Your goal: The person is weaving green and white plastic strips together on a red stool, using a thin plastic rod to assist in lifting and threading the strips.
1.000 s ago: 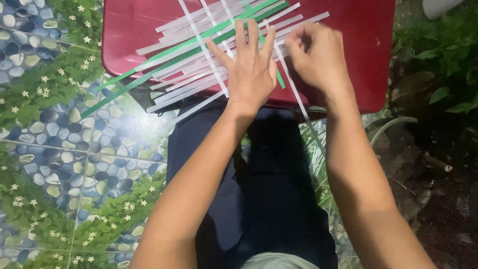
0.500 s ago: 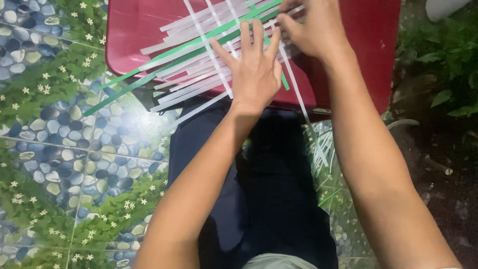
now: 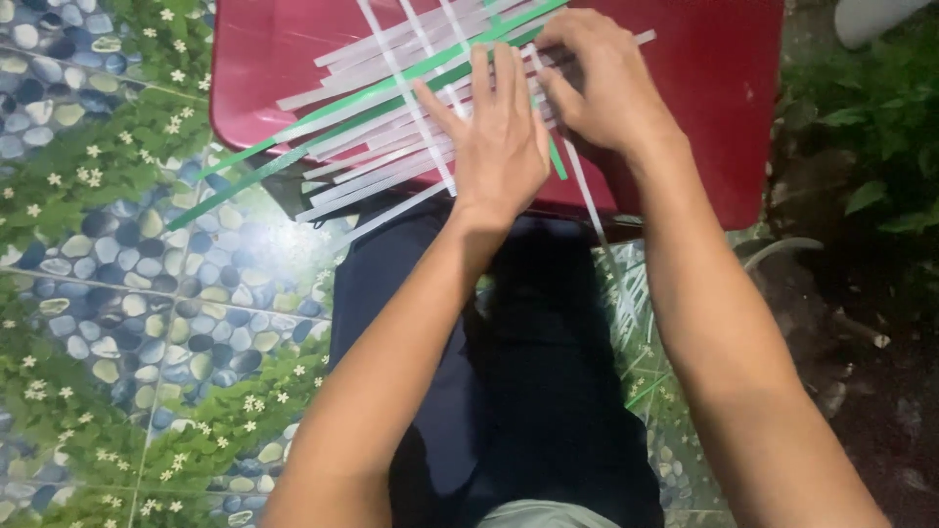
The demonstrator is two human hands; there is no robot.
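While the left hand (image 3: 501,147) lies flat with fingers spread on the white strips (image 3: 377,132) slanting across the red stool (image 3: 685,117), the right hand (image 3: 602,93) just beside pinches one strip.

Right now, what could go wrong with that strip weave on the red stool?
1. The left hand alone pins the white strips; lifting it may let the loose ends fan apart.
2. The green strips overhang the red stool and could slide off.
3. The right hand fingers may kink a crossing strip.
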